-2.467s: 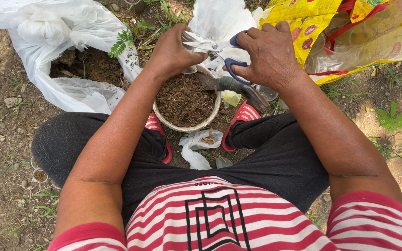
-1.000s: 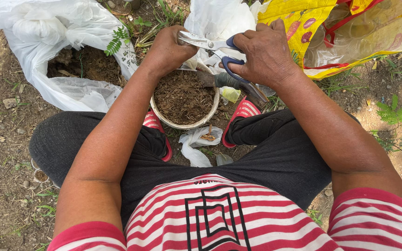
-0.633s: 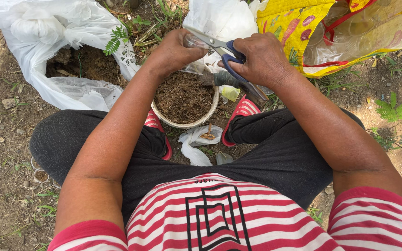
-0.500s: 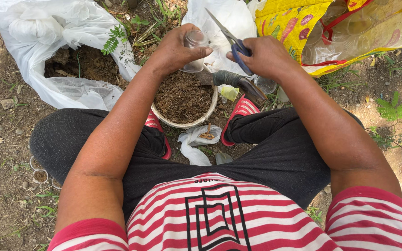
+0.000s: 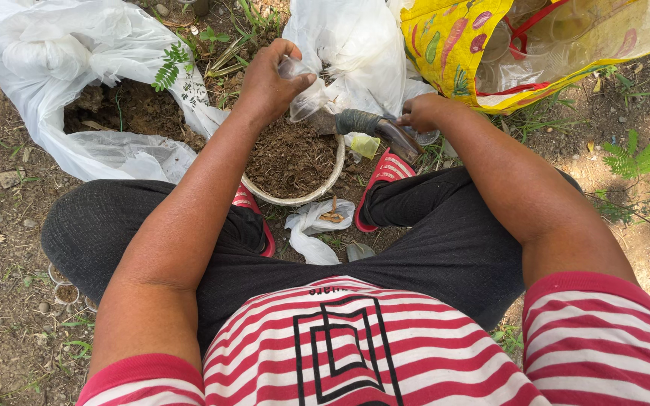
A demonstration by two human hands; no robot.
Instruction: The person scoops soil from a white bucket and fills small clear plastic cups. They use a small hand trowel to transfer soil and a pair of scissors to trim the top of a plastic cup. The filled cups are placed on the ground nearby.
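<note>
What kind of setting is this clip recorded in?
Most likely an outdoor garden or yard potting spot. The person sits on bare ground with weeds; a bowl of soil sits between the feet, and an open white bag of soil lies beside it.

I see the soil-filled bowl (image 5: 295,162) between my feet, an open sack of soil (image 5: 107,113) to its left, bags behind, and perhaps a trowel (image 5: 378,129) on its right rim.

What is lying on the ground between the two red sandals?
A crumpled white plastic scrap lies between the red sandals, just below the soil-filled bowl, in the head view.
</note>
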